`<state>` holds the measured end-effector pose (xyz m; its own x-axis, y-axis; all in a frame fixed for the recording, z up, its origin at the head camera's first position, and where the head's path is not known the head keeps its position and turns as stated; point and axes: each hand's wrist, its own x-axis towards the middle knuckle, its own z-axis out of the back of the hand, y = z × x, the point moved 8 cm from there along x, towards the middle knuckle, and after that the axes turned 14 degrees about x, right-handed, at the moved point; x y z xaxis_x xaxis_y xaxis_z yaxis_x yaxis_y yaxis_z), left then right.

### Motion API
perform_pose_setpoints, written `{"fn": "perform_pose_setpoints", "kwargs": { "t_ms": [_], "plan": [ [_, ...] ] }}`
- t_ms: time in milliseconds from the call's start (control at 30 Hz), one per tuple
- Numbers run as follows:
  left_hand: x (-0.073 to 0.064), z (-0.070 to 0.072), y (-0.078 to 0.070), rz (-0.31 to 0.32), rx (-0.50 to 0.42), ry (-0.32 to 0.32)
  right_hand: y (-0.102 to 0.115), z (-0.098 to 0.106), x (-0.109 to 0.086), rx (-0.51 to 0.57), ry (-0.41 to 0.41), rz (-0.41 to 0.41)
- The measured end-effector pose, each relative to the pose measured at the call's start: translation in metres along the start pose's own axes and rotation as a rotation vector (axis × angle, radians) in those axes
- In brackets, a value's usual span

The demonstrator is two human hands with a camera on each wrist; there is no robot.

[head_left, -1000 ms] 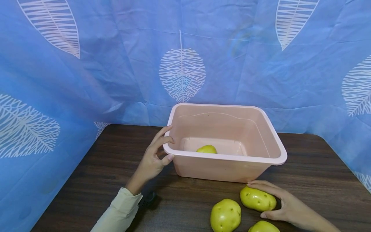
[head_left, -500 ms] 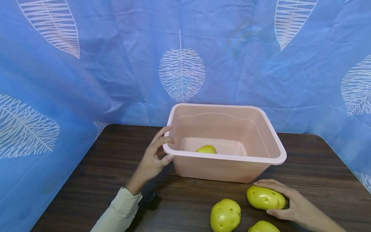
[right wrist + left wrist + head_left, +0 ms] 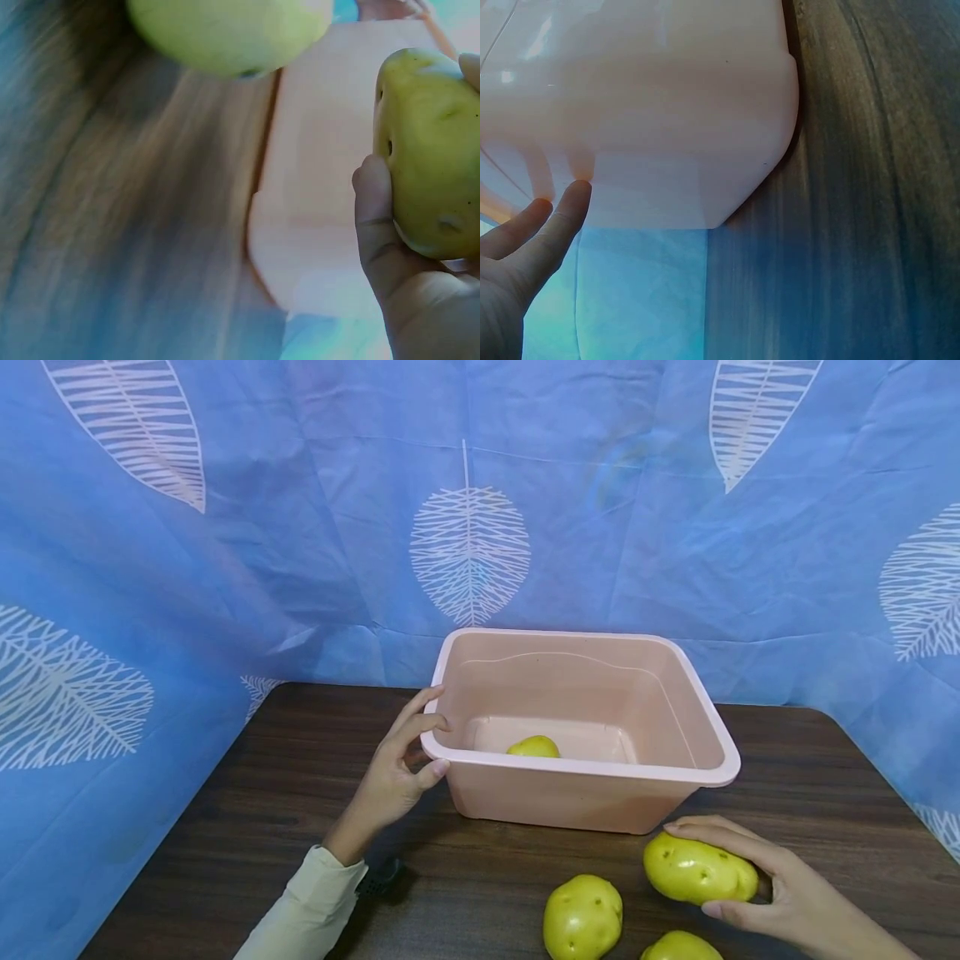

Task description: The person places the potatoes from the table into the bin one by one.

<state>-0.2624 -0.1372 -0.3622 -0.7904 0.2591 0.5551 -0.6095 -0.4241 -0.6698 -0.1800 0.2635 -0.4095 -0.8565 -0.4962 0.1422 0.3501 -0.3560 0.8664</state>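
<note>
As right hand [image 3: 787,889] is gripping smooth, dimpled potato [image 3: 701,868] near plastic tub [image 3: 551,797], left hand [image 3: 392,777] is gripping rounded rim [image 3: 585,767]; only head view is showing second potato [image 3: 534,747] inside tub.

The tub [image 3: 555,797] looks like smooth moulded plastic, with small bright glints on its wall in the left wrist view; the held potato [image 3: 700,867] has a glossy, plastic-looking skin, smooth between small pits; the rounder potato [image 3: 583,917] and the potato at the bottom edge [image 3: 681,947] share that shine, and the potato inside the tub [image 3: 534,746] looks smooth too. The tabletop [image 3: 225,827] shows dark wood grain with a low sheen; the curtain [image 3: 337,510] looks like thin cloth, creased and wrinkled; the sleeve [image 3: 311,893] is matt fabric, softly puckered
</note>
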Motion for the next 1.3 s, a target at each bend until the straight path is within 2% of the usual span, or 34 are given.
{"fn": "perform_pose_setpoints", "kwargs": {
  "t_ms": [67,300,400,500,667,800,900,1100,1300],
  "plan": [
    [0.000,0.000,0.000,-0.006,-0.002,0.000,0.008,0.000,0.000,-0.003,0.007,0.044],
    [0.001,0.000,0.000,-0.007,-0.011,-0.004,0.026,0.003,0.002,0.086,0.033,0.018],
    [0.001,0.000,0.000,-0.003,-0.014,-0.005,0.038,0.003,0.005,0.112,0.051,0.075],
    [0.001,-0.001,0.000,-0.003,-0.017,-0.005,0.050,0.004,0.007,0.139,0.059,0.098],
    [0.002,0.000,0.000,-0.005,-0.020,-0.004,0.072,0.008,0.013,0.114,0.065,0.116],
    [0.001,0.000,0.000,0.000,-0.014,-0.006,0.089,0.014,0.025,0.170,0.090,0.150],
    [0.001,0.000,0.001,0.003,-0.013,-0.005,0.099,0.021,0.036,0.206,0.087,0.133],
    [0.000,0.000,0.001,0.011,-0.010,-0.002,0.119,0.034,0.062,0.153,0.056,0.070],
    [0.000,0.000,0.001,0.014,-0.008,0.000,0.125,0.044,0.092,0.176,0.058,0.005]
  ]
}}
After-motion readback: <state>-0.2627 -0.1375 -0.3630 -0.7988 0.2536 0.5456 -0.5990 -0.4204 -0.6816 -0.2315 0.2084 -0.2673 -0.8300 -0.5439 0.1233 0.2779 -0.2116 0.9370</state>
